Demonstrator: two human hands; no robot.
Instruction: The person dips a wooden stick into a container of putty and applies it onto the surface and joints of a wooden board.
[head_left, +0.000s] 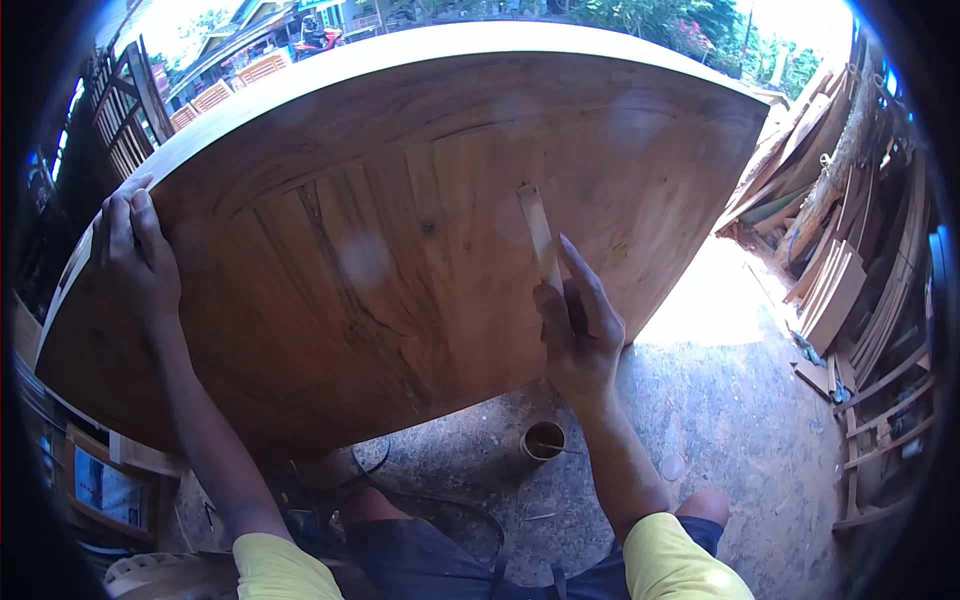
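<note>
A large brown wooden panel (440,230) with streaky grain and a curved top edge stands tilted in front of me. My left hand (138,245) grips its left edge, fingers hooked over the rim. In my right hand (580,330) is a narrow, flat, light-coloured stick (539,232), its far tip at the panel's face near a small dark mark. The index finger lies along the stick while the other fingers close round its lower end. Whether the tip presses on the wood I cannot tell. Dark cracks (350,290) run down the panel's middle.
On the stained floor (720,420), below the panel, stands a small open tin (542,440) with a thin stick in it. Wooden boards (830,295) lean at the right, beside a slatted frame (885,440). A dark cable (470,505) lies near my legs.
</note>
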